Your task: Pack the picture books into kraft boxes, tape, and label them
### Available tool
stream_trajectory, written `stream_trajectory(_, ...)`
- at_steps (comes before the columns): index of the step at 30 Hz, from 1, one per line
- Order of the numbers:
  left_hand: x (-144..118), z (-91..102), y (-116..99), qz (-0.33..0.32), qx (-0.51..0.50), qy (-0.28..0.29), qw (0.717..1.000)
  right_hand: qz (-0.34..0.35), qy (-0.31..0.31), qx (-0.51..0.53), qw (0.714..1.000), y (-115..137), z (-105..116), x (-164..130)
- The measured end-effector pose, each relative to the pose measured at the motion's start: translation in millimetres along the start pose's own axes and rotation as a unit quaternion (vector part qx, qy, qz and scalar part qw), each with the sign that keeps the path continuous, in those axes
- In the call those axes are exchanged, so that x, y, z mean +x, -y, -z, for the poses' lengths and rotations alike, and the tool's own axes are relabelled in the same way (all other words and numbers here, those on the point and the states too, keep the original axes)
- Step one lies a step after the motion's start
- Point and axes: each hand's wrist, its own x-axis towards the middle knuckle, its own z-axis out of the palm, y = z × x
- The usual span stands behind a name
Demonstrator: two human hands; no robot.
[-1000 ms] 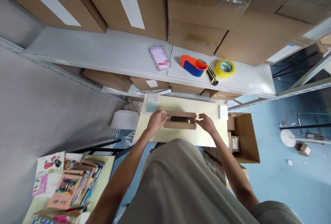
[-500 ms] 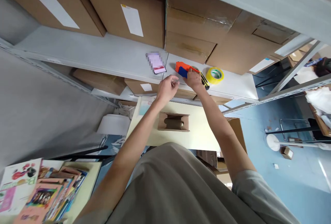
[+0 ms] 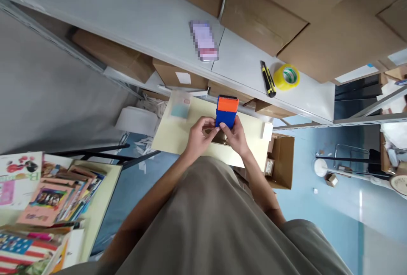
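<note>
Tape dispenser in both hands over the pale yellow counter, right in front of the person's body. It is a chunky plastic thing in two colours: bright orange on the far end, deep blue on the near end, with a dark toothed edge along the orange tip. It points away from the person, toward the shelf. The right hand has its fingers closed around the blue body from the right and below. The left hand is curled in from the other side, fingertips pinching at the blue end; whether it grips the dispenser itself or a bit of tape there is too small to tell. Beneath the hands, a brown cardboard box sits on the counter, mostly covered by them.

Up on the grey shelf, well apart from the hands, lies a yellow-and-black utility knife, and just beside it a roll of yellow tape with a green-and-white label inside its core; the print is too small to read. A blurred-out phone lies further left on the shelf. Big cardboard cartons stand behind, one with a white label, unreadable. At lower left, a stack of colourful booklets; one cover shows large letters, but they cannot be made out.
</note>
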Motion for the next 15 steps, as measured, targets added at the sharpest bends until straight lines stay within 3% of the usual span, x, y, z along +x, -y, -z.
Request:
stream_trajectory(6, -19.7, 16.8, 11.8, 0.005, 0.019, 0.028, 0.999, -0.028, 0.002, 0.0, 1.0, -10.1, -20.8, -21.3)
stream_trajectory(10, -20.9, 35.7, 9.3, -0.002, 0.013, 0.032, 0.999, -0.015, 0.02, -0.056, 0.998, -6.3, -12.3, -30.3)
stream_trajectory(15, -11.0, 73.4, -11.2, -0.054, 0.031, 0.011, 0.998, 0.007, 0.08, -0.167, 0.983, 6.0, 6.2, -41.5)
